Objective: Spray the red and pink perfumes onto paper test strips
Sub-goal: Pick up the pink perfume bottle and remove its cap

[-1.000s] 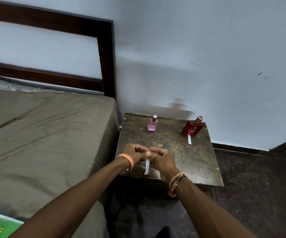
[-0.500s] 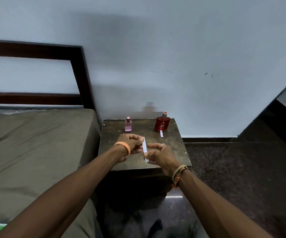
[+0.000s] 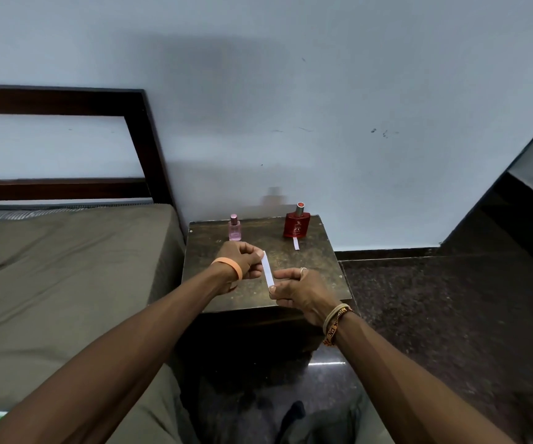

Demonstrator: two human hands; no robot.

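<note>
Both of the person's hands are curled around a single white paper test strip [image 3: 267, 272], which they hold between them above the dark bedside table [image 3: 326, 277]. The left hand [image 3: 242, 262] pinches the strip's far end between thumb and forefinger, with the other fingers folded into the palm. The right hand [image 3: 297, 291] pinches the near end between thumb and forefinger. The strip runs almost straight away from the person, its flat face turned up, bridging the gap between the two sets of fingertips. Whether it touches the tabletop cannot be told. Just beyond the left hand's knuckles stands the pink perfume bottle [image 3: 234, 228], upright near the back edge of the table and close to that hand but apart from it. Further beyond the right hand's fingers, and somewhat to their right, stands the red perfume bottle [image 3: 297, 222], upright with a silver collar and a red top, well apart from both hands. A second paper strip [image 3: 296, 243] lies flat on the table just in front of the red bottle, between it and the right hand's fingers; one end reaches the bottle's base. An orange wristband [image 3: 228, 267] circles the left wrist, corded bracelets [image 3: 335, 322] circle the right wrist, and a ring [image 3: 303, 270] sits on a right finger. To the left of the left hand lies a bed [image 3: 66, 267] with an olive sheet, and a pale wall [image 3: 322, 107] rises behind the table.
</note>
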